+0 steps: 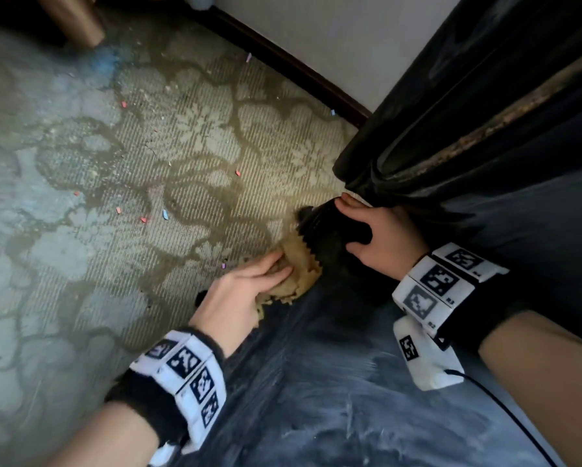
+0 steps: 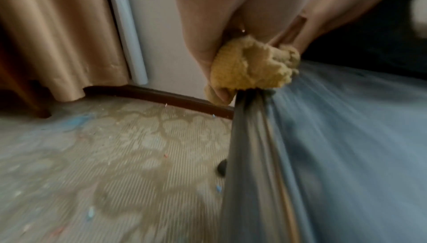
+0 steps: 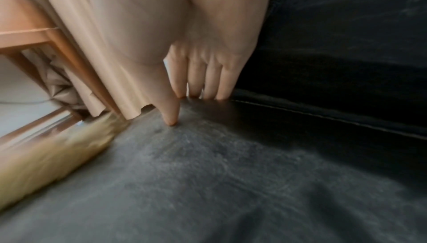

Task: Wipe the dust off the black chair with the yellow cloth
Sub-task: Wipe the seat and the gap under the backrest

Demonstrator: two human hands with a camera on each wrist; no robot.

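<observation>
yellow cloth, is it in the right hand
No, the left hand grips the yellow cloth at the chair seat's edge, while the right hand rests bare on the seat corner.

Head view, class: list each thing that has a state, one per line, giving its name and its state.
yellow cloth: bunched, gripped and pressed at the seat's edge.
left hand: fingers curled round the cloth.
black chair: seat streaked with pale dust, not yet clean.
right hand: fingers bracing the chair at the seat's back corner, holding nothing.
carpet: littered with small coloured bits.
</observation>
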